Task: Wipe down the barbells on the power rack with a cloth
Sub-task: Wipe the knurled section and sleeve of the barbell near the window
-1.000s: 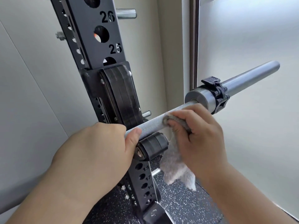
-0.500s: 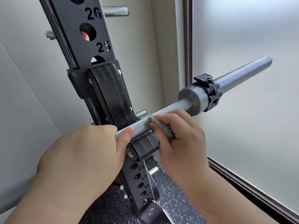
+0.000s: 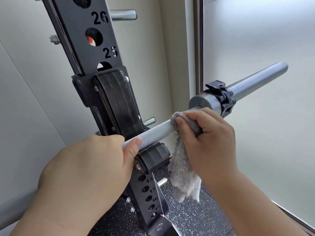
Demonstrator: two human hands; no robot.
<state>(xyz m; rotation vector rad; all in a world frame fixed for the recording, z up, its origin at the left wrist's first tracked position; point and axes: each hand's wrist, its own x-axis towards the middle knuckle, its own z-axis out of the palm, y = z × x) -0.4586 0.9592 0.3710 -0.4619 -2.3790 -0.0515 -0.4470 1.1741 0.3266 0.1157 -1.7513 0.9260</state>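
Bright, soft daylight from the frosted window (image 3: 255,48) at right (no harsh shadows). Mild glare on the barbell (image 3: 255,77) sleeve. Wide-angle bending at edges; slightly soft overall.

The barbell (image 3: 153,131) is a grey steel bar with a knurled shaft, lying tilted up to the right across the hook of the black rack (image 3: 95,53), whose upright carries numbered holes. Its smooth sleeve (image 3: 255,79) sticks out to the right past a thick collar and a black clamp (image 3: 225,101). The cloth (image 3: 183,171) is grey and fluffy, wrapped over the shaft just left of the collar, its loose end hanging down below the bar.
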